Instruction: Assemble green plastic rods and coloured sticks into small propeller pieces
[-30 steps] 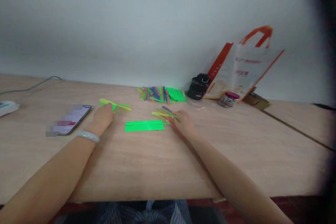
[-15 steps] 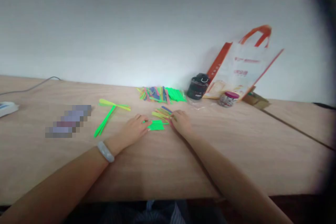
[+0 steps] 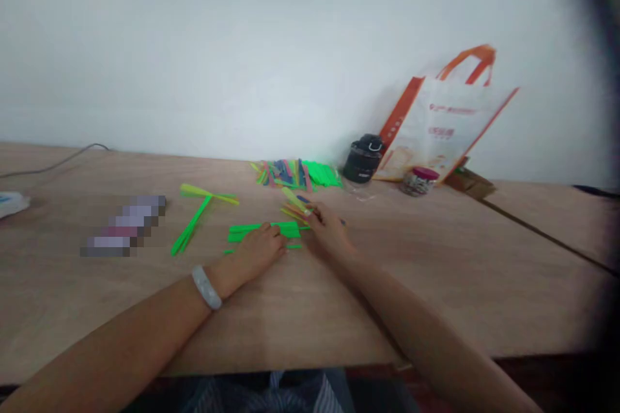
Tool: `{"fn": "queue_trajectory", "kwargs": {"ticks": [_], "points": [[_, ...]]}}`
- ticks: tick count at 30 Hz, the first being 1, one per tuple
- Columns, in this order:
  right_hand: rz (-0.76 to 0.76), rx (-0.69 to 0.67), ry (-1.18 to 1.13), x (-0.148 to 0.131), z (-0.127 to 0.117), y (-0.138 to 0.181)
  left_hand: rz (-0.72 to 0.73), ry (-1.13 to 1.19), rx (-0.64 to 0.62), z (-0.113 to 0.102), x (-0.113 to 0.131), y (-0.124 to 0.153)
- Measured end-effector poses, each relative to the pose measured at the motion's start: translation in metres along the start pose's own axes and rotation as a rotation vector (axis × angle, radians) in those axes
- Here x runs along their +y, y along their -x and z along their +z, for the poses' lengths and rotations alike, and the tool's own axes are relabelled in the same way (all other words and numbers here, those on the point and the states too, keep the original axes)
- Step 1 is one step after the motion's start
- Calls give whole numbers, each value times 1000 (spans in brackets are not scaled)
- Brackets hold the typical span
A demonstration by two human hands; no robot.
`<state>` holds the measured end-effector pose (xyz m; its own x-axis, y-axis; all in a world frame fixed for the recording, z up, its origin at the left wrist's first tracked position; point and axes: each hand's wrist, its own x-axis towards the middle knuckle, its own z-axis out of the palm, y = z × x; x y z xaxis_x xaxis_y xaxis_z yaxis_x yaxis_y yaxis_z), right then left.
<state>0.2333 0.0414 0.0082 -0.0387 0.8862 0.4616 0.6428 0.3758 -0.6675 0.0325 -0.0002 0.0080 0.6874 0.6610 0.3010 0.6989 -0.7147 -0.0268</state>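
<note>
A row of bright green sticks (image 3: pixel 261 230) lies on the wooden table (image 3: pixel 310 310). My left hand (image 3: pixel 260 250), with a pale bangle on the wrist, rests at the row's near edge. Its fingers are curled over one green stick (image 3: pixel 293 246) that pokes out on both sides. My right hand (image 3: pixel 328 232) is just right of the row and pinches a yellow-green flat strip (image 3: pixel 294 199), tilted up off a small heap of coloured strips (image 3: pixel 290 211). To the left lies a finished toy: a yellow-green blade (image 3: pixel 208 193) across a green stick (image 3: pixel 190 230).
A larger pile of coloured strips (image 3: pixel 296 174) lies by the wall. Right of it are a black jar (image 3: pixel 363 160), a small pink-lidded jar (image 3: pixel 418 182) and an orange-and-white bag (image 3: pixel 448 126). A phone (image 3: pixel 123 226) and a grey cable (image 3: pixel 53 164) are at the left.
My left hand left the toy at the left and moved right onto the green sticks, closing on one. My right hand lifted a yellow-green strip from the small heap.
</note>
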Motion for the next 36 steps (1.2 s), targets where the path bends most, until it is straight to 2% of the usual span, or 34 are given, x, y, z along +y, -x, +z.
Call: {"fn": "queue_trajectory", "kwargs": {"ticks": [4, 9, 13, 19, 24, 36], "points": [[124, -102, -276, -12, 5, 6, -33, 16, 32, -2, 2, -3], [416, -264, -718, -24, 1, 16, -153, 157, 218, -1, -2, -3], [464, -309, -888, -30, -1, 20, -117, 198, 285, 3, -6, -2], [476, -295, -929, -34, -3, 19, -114, 195, 292, 4, -6, -1], [420, -328, -877, -32, -3, 17, -123, 186, 297, 3, -6, 0], [283, -283, -588, -30, 5, 21, -144, 171, 290, 1, -5, 0]]}}
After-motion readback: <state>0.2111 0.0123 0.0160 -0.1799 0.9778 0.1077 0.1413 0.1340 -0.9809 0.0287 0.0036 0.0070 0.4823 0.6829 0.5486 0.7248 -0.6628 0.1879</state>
